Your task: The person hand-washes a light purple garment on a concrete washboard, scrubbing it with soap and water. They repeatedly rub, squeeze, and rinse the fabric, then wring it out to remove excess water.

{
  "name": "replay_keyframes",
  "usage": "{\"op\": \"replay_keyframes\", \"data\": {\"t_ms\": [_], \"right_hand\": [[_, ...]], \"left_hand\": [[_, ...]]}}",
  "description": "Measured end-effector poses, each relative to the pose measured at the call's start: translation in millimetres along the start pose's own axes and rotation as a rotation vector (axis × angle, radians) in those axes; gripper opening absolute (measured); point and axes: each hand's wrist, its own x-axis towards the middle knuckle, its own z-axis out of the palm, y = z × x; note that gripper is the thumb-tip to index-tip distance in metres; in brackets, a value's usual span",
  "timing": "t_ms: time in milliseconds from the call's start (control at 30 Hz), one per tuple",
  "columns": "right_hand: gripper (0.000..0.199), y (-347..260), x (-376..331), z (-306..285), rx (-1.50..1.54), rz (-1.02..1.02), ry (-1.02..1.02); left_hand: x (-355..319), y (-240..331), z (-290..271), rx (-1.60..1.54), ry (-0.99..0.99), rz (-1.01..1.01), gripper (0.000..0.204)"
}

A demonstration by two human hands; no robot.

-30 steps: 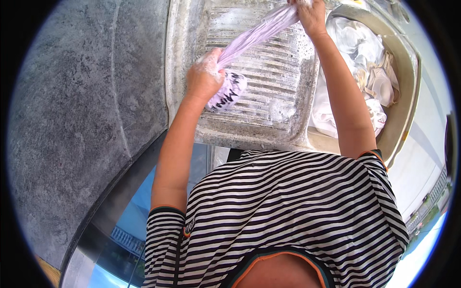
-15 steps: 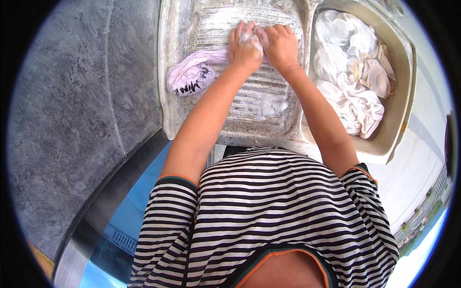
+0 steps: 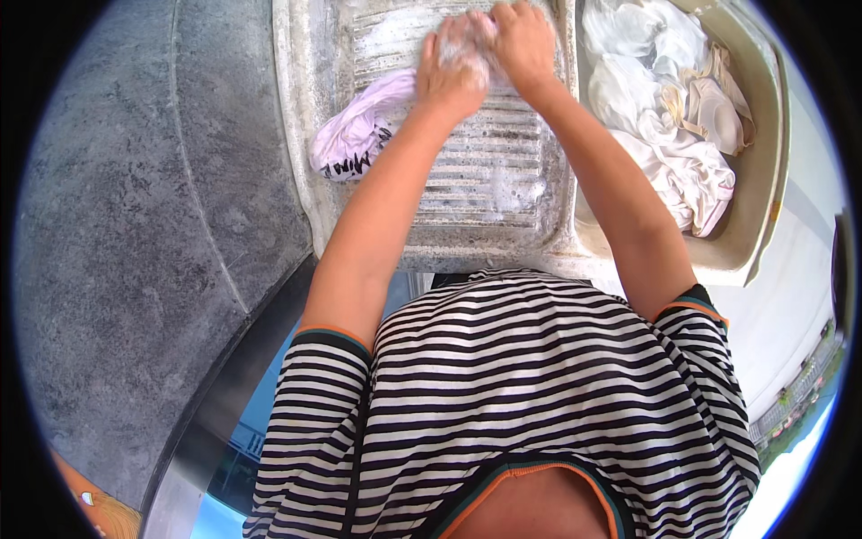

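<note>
A lavender cloth garment (image 3: 355, 126) with black printing stretches across the ribbed washboard (image 3: 485, 193) of a pale, stained wash sink. Its bunched left end lies on the board, while the other end runs up under my hands. My left hand (image 3: 452, 76) is closed on the cloth, with white suds over its fingers and back. Close beside it, slightly farther away, my right hand (image 3: 523, 47) is curled with bent fingers over the same garment. Both hands are slightly blurred, and the cloth beneath them is mostly hidden.
Right of the washboard, a basin (image 3: 763, 193) holds wet white clothes (image 3: 678, 180) and a beige bra (image 3: 716, 112). A grey stone-like surface (image 3: 117, 225) borders the sink's left side. Suds (image 3: 503, 193) lie on the ribs. A tan-orange thing (image 3: 103, 514) is cut off at lower left.
Both hands have pushed farther away along the ribs, the right more than the left, drawing the garment's stretched part upward. The whole view has shifted slightly.
</note>
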Motion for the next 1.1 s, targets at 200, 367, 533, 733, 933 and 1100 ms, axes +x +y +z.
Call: {"op": "replay_keyframes", "data": {"t_ms": [200, 367, 533, 733, 933, 1100], "right_hand": [[0.023, 10, -101, -8, 0.204, -0.601, 0.063], [0.024, 17, 26, 39, -0.012, -0.167, 0.138], [0.031, 10, -9, 13, 0.049, -0.01, 0.141], [0.02, 11, -93, 1, 0.219, -0.621, 0.043], [0.024, 32, 45, 59, 0.074, 0.055, 0.306], [0.034, 5, -42, 10, 0.263, -0.054, 0.075]], "left_hand": [[-99, 14, 11, -0.256, 0.139, 0.251, 0.048], [49, -36, 18, 0.016, 0.345, 0.08, 0.068], [15, -20, 24, 0.021, 0.18, 0.172, 0.045], [-84, 6, 3, -0.276, 0.132, 0.298, 0.049], [49, -32, 8, 0.096, 0.264, 0.104, 0.064], [-26, -15, 2, -0.217, 0.127, 0.228, 0.045]]}}
